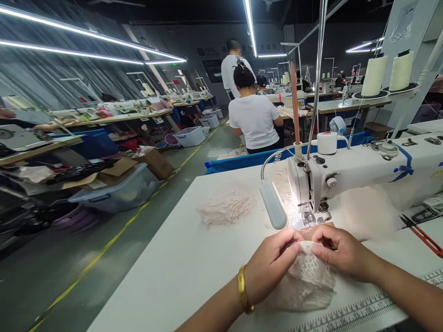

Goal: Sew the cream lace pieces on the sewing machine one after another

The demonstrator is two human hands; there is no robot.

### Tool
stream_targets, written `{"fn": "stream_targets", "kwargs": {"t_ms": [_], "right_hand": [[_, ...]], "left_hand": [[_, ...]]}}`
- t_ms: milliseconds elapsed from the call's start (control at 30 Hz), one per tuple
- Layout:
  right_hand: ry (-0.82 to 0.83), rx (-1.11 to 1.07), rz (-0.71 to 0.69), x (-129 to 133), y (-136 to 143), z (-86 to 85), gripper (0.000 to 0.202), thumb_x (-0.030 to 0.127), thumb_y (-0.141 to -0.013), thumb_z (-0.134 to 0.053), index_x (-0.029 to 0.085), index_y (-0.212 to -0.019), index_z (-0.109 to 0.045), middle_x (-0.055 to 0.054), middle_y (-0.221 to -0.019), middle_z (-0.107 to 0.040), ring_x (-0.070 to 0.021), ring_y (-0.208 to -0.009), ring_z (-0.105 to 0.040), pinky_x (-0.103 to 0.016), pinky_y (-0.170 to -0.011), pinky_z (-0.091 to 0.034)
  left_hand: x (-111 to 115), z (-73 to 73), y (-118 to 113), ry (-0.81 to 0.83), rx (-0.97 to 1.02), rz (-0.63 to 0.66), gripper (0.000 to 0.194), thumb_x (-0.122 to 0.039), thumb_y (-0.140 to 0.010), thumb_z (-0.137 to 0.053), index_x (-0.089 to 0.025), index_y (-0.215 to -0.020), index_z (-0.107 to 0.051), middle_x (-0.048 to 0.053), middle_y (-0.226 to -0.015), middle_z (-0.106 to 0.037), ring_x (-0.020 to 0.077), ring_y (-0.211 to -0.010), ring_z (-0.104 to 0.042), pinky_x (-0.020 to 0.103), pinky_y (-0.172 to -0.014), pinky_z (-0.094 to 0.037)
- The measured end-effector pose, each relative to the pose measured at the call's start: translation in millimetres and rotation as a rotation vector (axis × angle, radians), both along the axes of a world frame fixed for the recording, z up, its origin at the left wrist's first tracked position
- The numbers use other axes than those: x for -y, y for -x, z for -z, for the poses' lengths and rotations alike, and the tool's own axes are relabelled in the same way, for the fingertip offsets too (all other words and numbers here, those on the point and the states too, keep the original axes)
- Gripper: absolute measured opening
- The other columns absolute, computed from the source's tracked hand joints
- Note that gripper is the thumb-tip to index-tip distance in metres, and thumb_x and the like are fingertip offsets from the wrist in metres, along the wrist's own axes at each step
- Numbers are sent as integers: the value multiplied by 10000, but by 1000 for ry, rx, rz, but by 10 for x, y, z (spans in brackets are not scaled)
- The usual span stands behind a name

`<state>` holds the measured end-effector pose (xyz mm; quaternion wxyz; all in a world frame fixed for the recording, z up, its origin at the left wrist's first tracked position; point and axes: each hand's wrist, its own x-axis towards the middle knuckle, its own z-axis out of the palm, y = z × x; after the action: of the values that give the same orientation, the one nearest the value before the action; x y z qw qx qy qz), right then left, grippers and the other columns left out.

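Both my hands pinch the upper edge of a pale lace fabric piece [311, 272], just in front of the needle area of a white sewing machine [360, 161]. My left hand [273, 260], with a gold bangle on its wrist, grips the edge between thumb and forefinger. On the other side of the same edge, my right hand [342, 253] holds it the same way. The lace hangs down onto the white table [166, 272]. A lit lamp [273, 205] shines beside the needle. Some fingertips are hidden behind the fabric.
A stack of lace pieces [228, 205] lies left of the machine. Red-handled scissors [422, 235] rest at the right. A printed ruler [360, 313] runs along the front edge. Sheer fabric [370, 210] sits under the machine arm. A person in white [254, 120] sits ahead.
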<state>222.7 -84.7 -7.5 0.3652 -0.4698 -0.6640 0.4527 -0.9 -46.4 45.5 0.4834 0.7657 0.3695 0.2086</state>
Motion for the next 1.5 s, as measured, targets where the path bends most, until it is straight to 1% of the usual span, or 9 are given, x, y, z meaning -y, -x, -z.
{"fn": "stream_targets", "kwargs": {"t_ms": [300, 867, 967, 1100, 1167, 1233, 1300, 1367, 1500], "right_hand": [[-45, 39, 53, 18, 30, -50, 302, 520, -962, -682, 229, -896, -632, 28, -792, -514, -153, -713, -472, -271, -645, -420], [-81, 63, 90, 28, 2, -39, 302, 497, -997, -620, 223, -869, -607, 21, -784, -553, -150, -680, -472, -272, -617, -425], [-87, 67, 96, 131, 35, -142, 318, 501, -997, -616, 223, -843, -607, 8, -793, -576, -159, -709, -506, -274, -638, -451], [-91, 18, 3, 418, 182, -412, 290, 470, -1004, -606, 230, -842, -622, 6, -763, -595, -164, -711, -542, -278, -654, -472], [-99, 11, -44, 510, 293, -495, 265, 444, -1001, -609, 237, -836, -620, 10, -743, -596, -162, -693, -546, -277, -639, -469], [-140, 57, -19, 506, 399, -467, 253, 397, -999, -600, 237, -803, -590, 13, -722, -590, -158, -668, -537, -273, -612, -449], [-228, 165, 66, 417, 467, -331, 267, 326, -996, -570, 231, -750, -530, 17, -695, -565, -152, -640, -507, -269, -589, -407], [-344, 326, 151, 294, 467, -150, 300, 254, -983, -539, 231, -696, -455, 21, -658, -516, -152, -624, -468, -276, -590, -363], [-451, 574, 155, 133, 268, 41, 287, 179, -952, -549, 232, -697, -427, 18, -659, -504, -174, -662, -464, -297, -634, -350]], "left_hand": [[-31, 145, -37, -39, 5, -86, 299, -452, -900, -647, -183, -774, -688, 17, -740, -672, 172, -701, -579, 262, -648, -455], [-29, 95, -29, 4, 9, -105, 291, -426, -902, -655, -178, -771, -737, 22, -735, -712, 171, -685, -613, 251, -630, -485], [60, -28, 31, -34, 16, -63, 315, -422, -934, -620, -178, -766, -729, 19, -717, -701, 164, -675, -606, 247, -638, -487], [204, -432, 274, -74, -34, 80, 316, -445, -976, -590, -204, -849, -750, 8, -735, -711, 152, -652, -604, 234, -618, -484], [184, -626, 364, -115, -100, 123, 305, -448, -982, -586, -219, -873, -755, -4, -734, -703, 144, -633, -591, 225, -597, -462], [63, -693, 350, -192, -195, 146, 283, -426, -964, -608, -217, -829, -743, -15, -696, -669, 143, -632, -576, 223, -593, -434], [-132, -589, 222, -286, -304, 158, 242, -376, -917, -646, -206, -756, -707, -17, -679, -635, 152, -660, -572, 233, -613, -414], [-348, -351, 25, -337, -427, 133, 202, -316, -867, -677, -200, -704, -649, -14, -724, -633, 167, -716, -585, 245, -644, -408], [-641, 122, -300, -259, -580, 130, 288, -296, -776, -781, -202, -642, -543, -29, -642, -576, 178, -672, -555, 261, -608, -373]]}}
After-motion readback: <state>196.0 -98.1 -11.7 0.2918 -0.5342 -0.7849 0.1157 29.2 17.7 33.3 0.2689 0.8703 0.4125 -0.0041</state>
